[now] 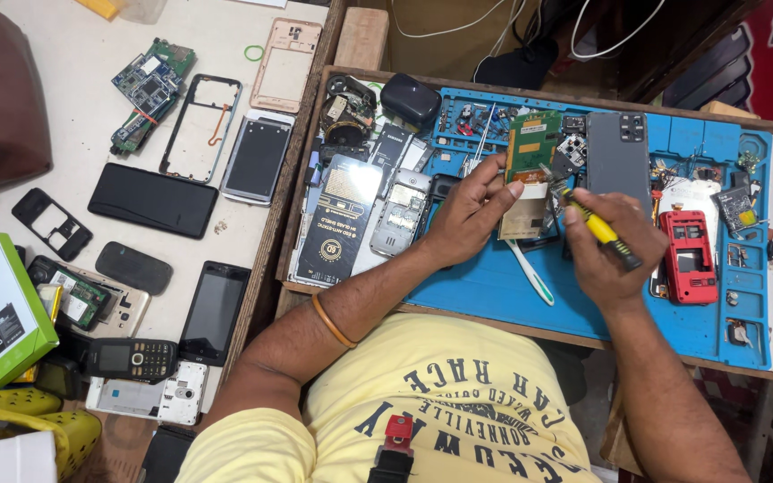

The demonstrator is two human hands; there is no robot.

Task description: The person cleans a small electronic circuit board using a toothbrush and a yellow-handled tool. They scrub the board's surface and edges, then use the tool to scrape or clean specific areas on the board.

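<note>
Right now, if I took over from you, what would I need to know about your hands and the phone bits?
Left hand steadies the green circuit board on the blue mat. Right hand grips the yellow-handled screwdriver, tip at the board. A grey phone back and a red phone frame lie to the right. Board is out of its case; I can't tell which screws remain.

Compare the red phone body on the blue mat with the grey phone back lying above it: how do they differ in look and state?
The red phone body is bright red and shows open inner compartments; the grey phone back is a plain, smooth grey panel with a dark camera block at its top. The red phone body looks shorter and chunkier, the grey phone back longer and flatter. Both lie flat on the blue mat, untouched by either hand.
</note>
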